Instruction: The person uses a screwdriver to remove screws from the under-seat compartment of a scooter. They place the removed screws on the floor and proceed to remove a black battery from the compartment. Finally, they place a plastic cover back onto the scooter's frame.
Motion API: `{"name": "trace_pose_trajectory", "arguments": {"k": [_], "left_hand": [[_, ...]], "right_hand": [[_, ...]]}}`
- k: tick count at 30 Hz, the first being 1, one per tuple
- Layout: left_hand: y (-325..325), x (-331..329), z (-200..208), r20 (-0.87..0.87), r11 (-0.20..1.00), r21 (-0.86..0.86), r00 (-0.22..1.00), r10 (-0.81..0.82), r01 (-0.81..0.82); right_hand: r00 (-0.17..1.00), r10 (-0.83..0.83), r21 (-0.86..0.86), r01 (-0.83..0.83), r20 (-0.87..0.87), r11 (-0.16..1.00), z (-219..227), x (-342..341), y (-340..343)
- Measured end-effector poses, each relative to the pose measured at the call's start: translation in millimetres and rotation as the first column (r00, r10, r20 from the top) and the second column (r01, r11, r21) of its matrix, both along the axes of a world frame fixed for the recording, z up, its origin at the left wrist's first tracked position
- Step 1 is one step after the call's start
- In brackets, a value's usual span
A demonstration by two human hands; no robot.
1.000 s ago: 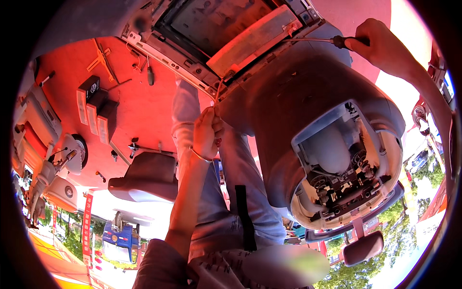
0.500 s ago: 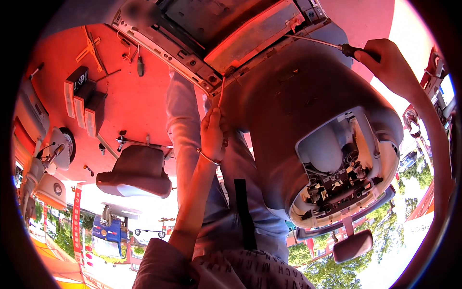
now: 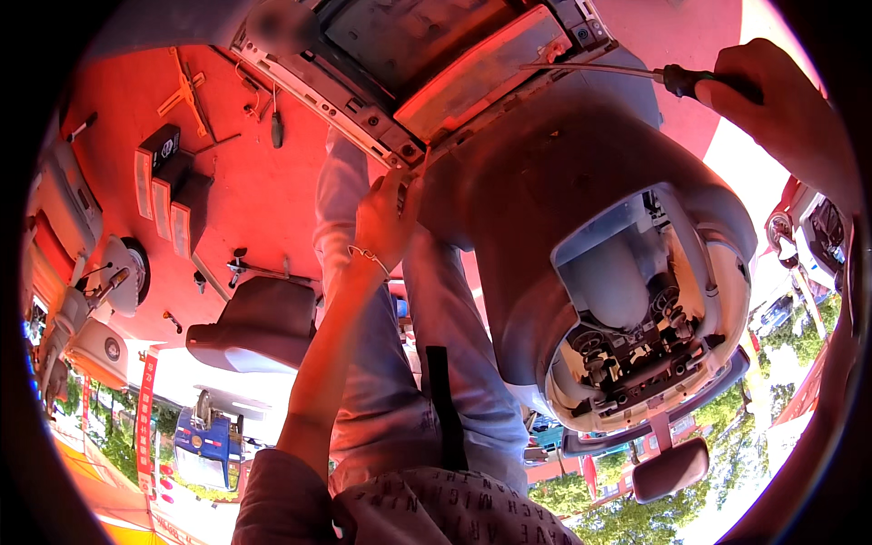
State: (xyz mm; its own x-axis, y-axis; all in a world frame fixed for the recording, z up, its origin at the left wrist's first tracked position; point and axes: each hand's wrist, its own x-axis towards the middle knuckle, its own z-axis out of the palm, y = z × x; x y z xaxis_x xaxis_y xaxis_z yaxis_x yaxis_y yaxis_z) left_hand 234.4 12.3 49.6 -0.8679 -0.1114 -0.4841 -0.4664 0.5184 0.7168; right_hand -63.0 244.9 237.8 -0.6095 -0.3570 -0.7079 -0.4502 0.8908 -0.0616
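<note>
My right hand (image 3: 772,91) is wrapped around the dark handle of a screwdriver (image 3: 627,71). Its long thin shaft reaches left across the edge of a metal-rimmed frame (image 3: 350,100), and the tip lies near the flat panel (image 3: 486,77) inside. My left hand (image 3: 386,213) is at the frame's near corner, fingers bent and closed there; what they hold is hard to make out against the red light. Below the frame bulges a dark shell (image 3: 536,209) with a large opening showing mechanical parts (image 3: 636,336).
Another screwdriver (image 3: 277,130) lies on the red floor to the left, with a yellow tool (image 3: 184,95), dark boxes (image 3: 173,191) and a dark padded seat (image 3: 256,322). A mirror (image 3: 670,470) sticks out below the shell. Parked vehicles stand at the right edge.
My left hand has moved up to the frame's corner; the thin rod seen in it before no longer shows clearly. My right hand has shifted up and right with the screwdriver.
</note>
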Motion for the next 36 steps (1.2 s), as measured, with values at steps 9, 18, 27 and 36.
{"name": "trace_pose_trajectory", "arguments": {"k": [9, 18, 27, 36], "left_hand": [[81, -189, -52, -0.482, 0.819, -0.154, 0.682, -0.551, 0.553], [132, -260, -102, -0.311, 0.460, -0.148, 0.401, -0.862, 0.875], [141, -272, -96, -0.234, 0.687, -0.246, 0.646, -0.726, 0.683], [132, -269, -94, -0.228, 0.762, -0.112, 0.730, -0.644, 0.638]], "right_hand": [[0.824, -0.538, -0.069, 0.535, -0.177, 0.842, 51, 80, 90], [0.037, -0.940, -0.524, 0.838, 0.339, -0.156, 121, 231, 114], [-0.238, -0.772, -0.439, 0.709, 0.589, -0.553, 127, 306, 75], [-0.501, -0.419, 0.029, 0.667, 0.758, -0.745, 132, 343, -18]]}}
